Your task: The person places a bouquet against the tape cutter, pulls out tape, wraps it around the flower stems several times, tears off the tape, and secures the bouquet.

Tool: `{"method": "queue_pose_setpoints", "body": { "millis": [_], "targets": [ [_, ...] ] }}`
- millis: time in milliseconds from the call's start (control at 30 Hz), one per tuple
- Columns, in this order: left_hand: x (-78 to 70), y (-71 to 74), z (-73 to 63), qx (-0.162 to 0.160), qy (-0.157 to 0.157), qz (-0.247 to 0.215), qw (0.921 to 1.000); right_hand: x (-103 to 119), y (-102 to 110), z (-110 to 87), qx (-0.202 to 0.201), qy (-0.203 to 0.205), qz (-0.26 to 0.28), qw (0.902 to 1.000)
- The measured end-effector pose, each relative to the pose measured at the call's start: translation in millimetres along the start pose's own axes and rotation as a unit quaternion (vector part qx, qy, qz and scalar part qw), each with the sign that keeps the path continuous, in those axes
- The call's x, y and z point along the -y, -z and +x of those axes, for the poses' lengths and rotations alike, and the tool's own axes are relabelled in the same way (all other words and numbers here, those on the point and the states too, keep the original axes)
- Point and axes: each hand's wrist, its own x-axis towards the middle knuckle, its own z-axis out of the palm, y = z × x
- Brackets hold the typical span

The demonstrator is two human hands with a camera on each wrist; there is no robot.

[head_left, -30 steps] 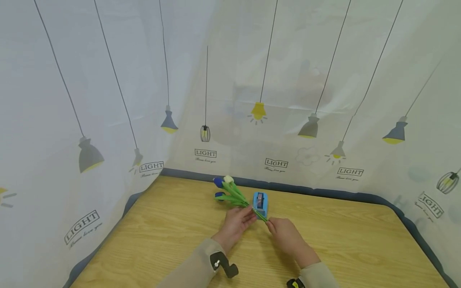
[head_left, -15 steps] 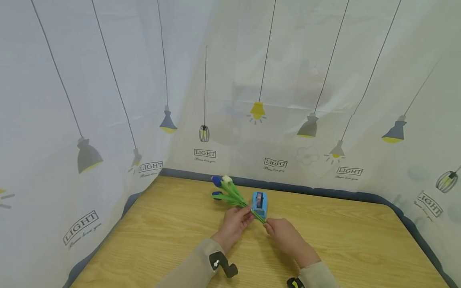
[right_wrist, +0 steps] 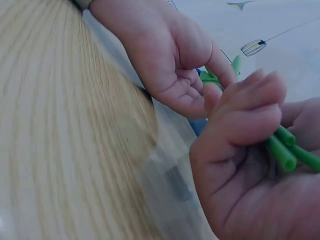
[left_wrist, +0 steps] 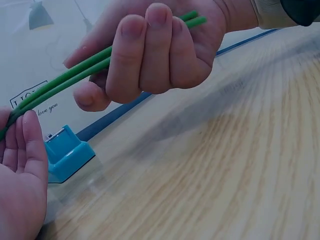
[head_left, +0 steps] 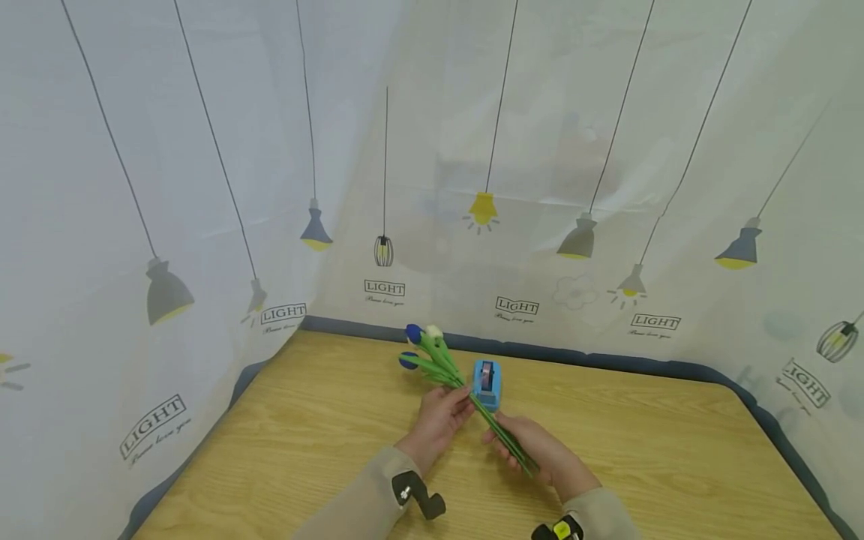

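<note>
A small bunch of artificial tulips [head_left: 445, 367], with blue and white heads and green leaves, slants across both hands in the head view. My left hand [head_left: 442, 418] pinches the green stems just below the leaves, between thumb and fingers. Farther down, my right hand [head_left: 545, 450] lies palm up with its fingers curled over the stems [left_wrist: 75, 75], as the left wrist view shows. The cut stem ends [right_wrist: 286, 159] stick out past the right hand's fingers. Right behind the stems stands a light blue tape dispenser [head_left: 496, 382], partly overlapped by them.
The wooden table [head_left: 324, 435] carries the dispenser near its middle. A dark blue padded edge [head_left: 540, 352] runs along the back and sides. White curtain walls [head_left: 445, 135] printed with hanging lamps surround it. Both wrists wear black straps [head_left: 418, 495].
My right hand has turned palm up and curled round the stems, whose lower ends now show past it. The flower heads have shifted slightly up and right; the left hand stays put.
</note>
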Motion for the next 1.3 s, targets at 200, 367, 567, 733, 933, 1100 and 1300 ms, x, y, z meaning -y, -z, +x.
{"method": "queue_pose_setpoints", "body": {
  "millis": [200,367,567,733,933,1100,1300],
  "targets": [
    [1.2,1.2,1.7,0.009,-0.008,-0.008,0.9999,-3.1,0.0,0.1,0.118,-0.012,0.155,0.9808],
    [0.6,0.5,1.2,0.017,-0.016,-0.013,0.9997,-3.7,-0.4,2.0,0.215,0.001,0.258,0.9419],
    [-1.3,-0.7,-2.3,0.024,-0.024,-0.018,0.9993,-6.1,-1.2,4.5,0.247,0.0,0.298,0.922],
    [-2.9,-1.6,-3.2,0.029,-0.022,-0.022,0.9991,-3.6,-2.3,2.3,0.152,0.018,0.17,0.9736],
    [-2.5,-0.6,-2.0,0.039,-0.016,-0.025,0.9988,1.9,-6.1,1.9,-0.011,0.076,-0.109,0.9911],
    [-3.0,0.1,-2.4,0.049,-0.019,-0.029,0.9982,4.2,-9.7,2.8,-0.119,0.11,-0.265,0.9506],
    [-2.5,1.1,-1.8,0.045,-0.013,-0.029,0.9985,7.9,-15.9,1.6,-0.168,0.124,-0.364,0.9077]
  ]
}}
